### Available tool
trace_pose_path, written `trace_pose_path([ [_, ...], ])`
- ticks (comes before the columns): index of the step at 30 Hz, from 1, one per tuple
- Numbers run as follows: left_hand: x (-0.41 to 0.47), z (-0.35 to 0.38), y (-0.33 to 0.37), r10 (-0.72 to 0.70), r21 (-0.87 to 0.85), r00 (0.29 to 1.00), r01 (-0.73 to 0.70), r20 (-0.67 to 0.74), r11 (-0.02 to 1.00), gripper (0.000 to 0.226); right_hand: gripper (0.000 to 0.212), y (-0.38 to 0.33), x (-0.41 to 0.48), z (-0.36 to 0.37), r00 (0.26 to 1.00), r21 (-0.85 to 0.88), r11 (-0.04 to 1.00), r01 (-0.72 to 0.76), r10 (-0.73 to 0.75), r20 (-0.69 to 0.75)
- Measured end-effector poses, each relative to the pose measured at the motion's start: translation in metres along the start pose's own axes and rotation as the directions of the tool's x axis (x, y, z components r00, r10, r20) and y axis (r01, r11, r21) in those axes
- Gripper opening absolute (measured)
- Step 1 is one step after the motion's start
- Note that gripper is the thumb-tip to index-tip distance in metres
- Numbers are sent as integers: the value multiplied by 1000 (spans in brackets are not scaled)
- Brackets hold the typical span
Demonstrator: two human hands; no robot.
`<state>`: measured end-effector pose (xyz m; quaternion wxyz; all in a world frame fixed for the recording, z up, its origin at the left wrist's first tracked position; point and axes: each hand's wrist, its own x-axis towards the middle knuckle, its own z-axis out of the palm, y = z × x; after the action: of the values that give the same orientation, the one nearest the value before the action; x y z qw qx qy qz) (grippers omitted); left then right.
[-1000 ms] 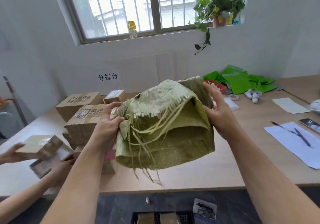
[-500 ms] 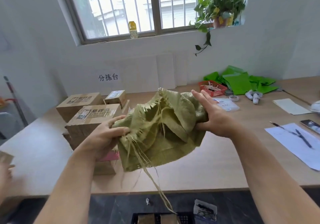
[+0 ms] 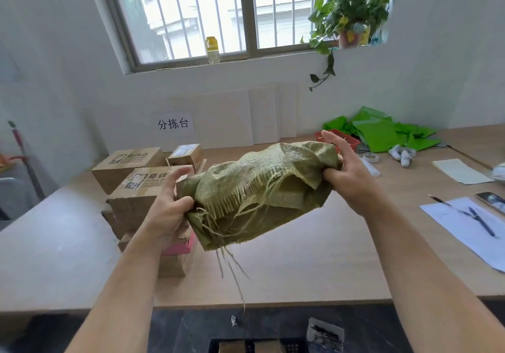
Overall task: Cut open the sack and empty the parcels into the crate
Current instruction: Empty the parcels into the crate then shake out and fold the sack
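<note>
A crumpled green woven sack (image 3: 262,188) with a frayed cut edge and loose threads hangs in the air above the wooden table (image 3: 314,265). My left hand (image 3: 169,205) grips its left end and my right hand (image 3: 347,169) grips its right end, bunching it between them. The sack looks limp and flat. At the bottom edge, below the table's front, the black crate (image 3: 254,346) shows with brown parcels inside. A small wrapped parcel (image 3: 325,335) lies on the dark floor beside the crate.
Cardboard boxes (image 3: 131,188) are stacked on the table's left, a pink one (image 3: 177,246) low among them. Green bags (image 3: 382,134), a red basket (image 3: 352,140) and tape rolls (image 3: 370,157) lie at the back right. Papers (image 3: 464,224), pens (image 3: 479,221) and a phone (image 3: 492,201) lie at the right.
My hands have crumpled the sack from a spread-open shape into a tighter horizontal bundle. Another person's hands holding a parcel at the far left have left the view.
</note>
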<state>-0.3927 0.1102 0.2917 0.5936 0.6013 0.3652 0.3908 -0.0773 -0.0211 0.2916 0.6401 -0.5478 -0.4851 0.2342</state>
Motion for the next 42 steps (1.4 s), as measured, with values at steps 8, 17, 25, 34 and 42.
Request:
trace_pose_path([
  [8,6,0,-1,75,123,993,-63,-95,990,62,51,4,-1,9,991,-126,992,-9,-8,-133],
  [17,11,-10,-2,196,401,976,-142,-98,905,57,45,10,-3,4,975,-298,953,-56,-12,-222],
  [25,1,-9,-3,10,-208,993,-35,-119,977,34,33,7,-11,20,955,292,931,-218,266,-134],
  [34,-4,-10,-13,79,-226,978,-122,-192,966,23,13,14,-24,53,875,267,918,-292,370,-313],
  [42,1,-27,-30,75,-293,989,-109,-124,950,65,22,14,-43,59,874,500,784,-368,475,-102],
])
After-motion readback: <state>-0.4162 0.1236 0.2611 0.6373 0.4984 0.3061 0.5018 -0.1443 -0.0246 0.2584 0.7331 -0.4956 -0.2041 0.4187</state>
